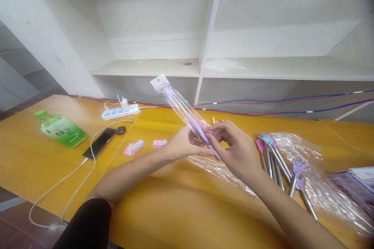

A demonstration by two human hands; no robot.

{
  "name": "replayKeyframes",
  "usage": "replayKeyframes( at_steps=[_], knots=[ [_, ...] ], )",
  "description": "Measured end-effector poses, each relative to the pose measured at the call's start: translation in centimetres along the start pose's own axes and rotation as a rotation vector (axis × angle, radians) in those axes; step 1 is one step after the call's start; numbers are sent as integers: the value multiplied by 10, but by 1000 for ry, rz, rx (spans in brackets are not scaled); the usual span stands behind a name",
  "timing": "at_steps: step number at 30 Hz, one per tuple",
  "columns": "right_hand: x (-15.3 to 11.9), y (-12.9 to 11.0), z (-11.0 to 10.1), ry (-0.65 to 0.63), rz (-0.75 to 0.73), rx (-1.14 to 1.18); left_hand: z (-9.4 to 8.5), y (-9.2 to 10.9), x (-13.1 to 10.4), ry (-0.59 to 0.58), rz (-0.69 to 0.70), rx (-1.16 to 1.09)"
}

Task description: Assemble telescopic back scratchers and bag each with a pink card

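Observation:
A purple back scratcher (195, 123) with a small hand-shaped head lies inside a clear plastic sleeve (183, 108) that has a white hang tab at its top. It is held tilted above the table, head end up and to the left. My left hand (187, 142) is closed around the lower part of the sleeve and handle. My right hand (230, 144) pinches the sleeve near the handle's lower end, which points toward me. Several more back scratchers (279, 159) with pink, blue and purple heads lie to the right of my right hand.
Clear plastic sleeves (321, 179) spread over the right side of the wooden table (163, 210). Small pink cards (134, 147) lie left of my hands. Further left are a phone (101, 142) with a white cable, a green bottle (62, 129) and a power strip (121, 111). White shelves (152, 67) stand behind.

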State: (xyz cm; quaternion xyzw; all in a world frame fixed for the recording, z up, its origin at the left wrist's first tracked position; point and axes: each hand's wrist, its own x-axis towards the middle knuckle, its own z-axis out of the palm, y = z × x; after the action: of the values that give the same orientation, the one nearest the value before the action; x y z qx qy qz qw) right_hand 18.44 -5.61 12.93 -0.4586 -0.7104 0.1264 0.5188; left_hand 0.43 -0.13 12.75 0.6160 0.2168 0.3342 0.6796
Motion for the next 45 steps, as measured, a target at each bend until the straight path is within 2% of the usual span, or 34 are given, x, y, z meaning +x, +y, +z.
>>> replayKeyframes(
  at_steps=[7,11,14,17,22,27,29,33,40,45],
  knots=[
    [-2,-1,4,24,27,116,0,-2,0,13,27,-50],
    [0,-1,5,44,190,305,-8,1,2,-56,41,-13],
    [3,2,4,-69,340,430,-14,4,3,-124,32,30],
    [5,7,3,-152,401,425,-19,6,3,-127,0,107],
    [2,15,7,-152,382,383,-28,13,3,-125,-46,261],
    [0,21,5,-409,332,276,-32,14,3,-167,-50,287],
    [2,23,3,-454,281,252,-30,11,3,-143,-35,254],
    [2,26,4,-418,212,195,-27,7,5,-54,15,150],
    [-5,29,11,-374,197,242,-26,9,6,-107,41,101],
    [-4,25,6,-370,192,271,-24,7,6,-116,51,77]
  ],
)
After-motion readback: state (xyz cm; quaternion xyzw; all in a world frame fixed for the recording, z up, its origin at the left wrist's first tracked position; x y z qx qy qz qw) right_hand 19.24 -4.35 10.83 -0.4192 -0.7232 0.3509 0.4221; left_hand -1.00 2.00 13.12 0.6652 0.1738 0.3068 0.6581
